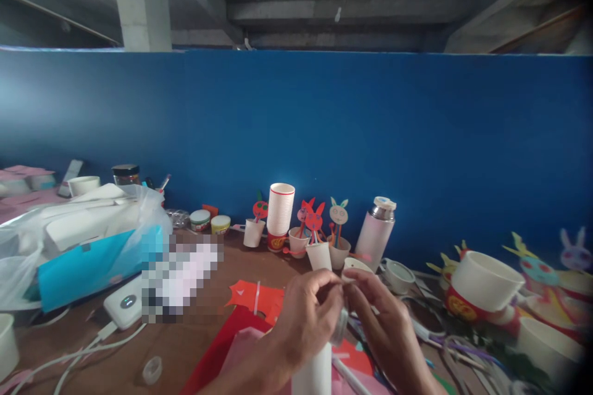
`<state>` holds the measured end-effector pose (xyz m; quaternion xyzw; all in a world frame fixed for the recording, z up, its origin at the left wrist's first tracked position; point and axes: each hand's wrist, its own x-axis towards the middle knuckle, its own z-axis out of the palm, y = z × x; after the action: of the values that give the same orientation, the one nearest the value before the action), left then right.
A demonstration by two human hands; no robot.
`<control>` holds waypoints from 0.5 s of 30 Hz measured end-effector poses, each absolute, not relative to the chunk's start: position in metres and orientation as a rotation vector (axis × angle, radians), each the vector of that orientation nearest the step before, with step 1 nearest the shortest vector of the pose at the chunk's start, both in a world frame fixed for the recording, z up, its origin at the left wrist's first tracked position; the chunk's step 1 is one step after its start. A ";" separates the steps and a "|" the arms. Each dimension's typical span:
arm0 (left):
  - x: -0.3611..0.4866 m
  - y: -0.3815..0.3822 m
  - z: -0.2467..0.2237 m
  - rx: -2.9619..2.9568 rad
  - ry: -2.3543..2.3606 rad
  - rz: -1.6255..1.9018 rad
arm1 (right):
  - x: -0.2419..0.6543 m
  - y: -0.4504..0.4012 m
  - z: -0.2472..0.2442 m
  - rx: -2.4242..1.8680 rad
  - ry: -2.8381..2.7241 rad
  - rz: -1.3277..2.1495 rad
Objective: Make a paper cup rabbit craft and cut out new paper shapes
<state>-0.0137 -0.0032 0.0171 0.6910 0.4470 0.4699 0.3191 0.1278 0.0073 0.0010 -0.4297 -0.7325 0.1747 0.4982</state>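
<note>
Both hands meet at the lower centre, fingertips nearly touching. My left hand point(310, 308) has its fingers pinched together, and my right hand point(377, 315) pinches close beside it. Whatever lies between the fingertips is too small to make out. A clear round container point(340, 327) shows just under the fingers. Below my left hand stands a white cylinder point(312, 373). Red paper point(217, 349) and orange cut paper point(252, 297) lie to the left of the hands. A white paper cup point(357, 266) is just behind the fingertips.
Stacked cups point(280, 210), cups with paper rabbit figures point(319, 255) and a pink thermos point(374, 236) line the blue wall. At left are a blue folder point(88, 265), a power bank point(124, 302) and cables. Large cups point(486, 281) and loose tools are at right.
</note>
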 end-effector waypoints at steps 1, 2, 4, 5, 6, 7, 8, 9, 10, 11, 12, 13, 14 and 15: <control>-0.014 -0.003 0.018 1.830 1.183 1.247 | 0.127 0.007 0.001 -1.027 -1.777 0.461; -0.015 -0.002 0.018 1.843 1.192 1.263 | 0.126 0.008 0.001 -1.014 -1.778 0.492; -0.016 -0.001 0.019 1.857 1.211 1.291 | 0.124 0.009 0.000 -0.991 -1.761 0.533; -0.016 0.000 0.019 1.863 1.220 1.300 | 0.124 0.009 0.000 -0.981 -1.741 0.543; -0.017 0.000 0.019 1.871 1.228 1.304 | 0.123 0.010 0.000 -0.974 -1.716 0.549; -0.017 0.001 0.019 1.882 1.240 1.306 | 0.123 0.010 0.000 -0.972 -1.689 0.555; -0.018 0.000 0.019 1.898 1.254 1.309 | 0.123 0.010 0.000 -0.977 -1.661 0.562; -0.018 0.000 0.019 1.919 1.269 1.315 | 0.123 0.010 -0.001 -0.988 -1.633 0.573; -0.018 -0.001 0.019 1.945 1.284 1.319 | 0.123 0.010 -0.001 -1.002 -1.607 0.587; -0.018 -0.002 0.020 1.969 1.298 1.323 | 0.123 0.010 -0.002 -1.016 -1.587 0.604; -0.019 -0.002 0.020 1.987 1.311 1.323 | 0.124 0.010 -0.003 -1.030 -1.573 0.623; -0.019 -0.003 0.020 2.001 1.322 1.319 | 0.124 0.010 -0.004 -1.041 -1.566 0.643; -0.019 -0.003 0.021 2.007 1.331 1.309 | 0.124 0.011 -0.006 -1.050 -1.561 0.662; -0.019 -0.003 0.021 2.006 1.337 1.298 | 0.125 0.011 -0.007 -1.057 -1.555 0.683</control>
<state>-0.0185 -0.0033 0.0214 0.7177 0.4786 0.4643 0.2006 0.1247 0.0109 -0.0073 -0.4447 -0.6542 0.2873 0.5401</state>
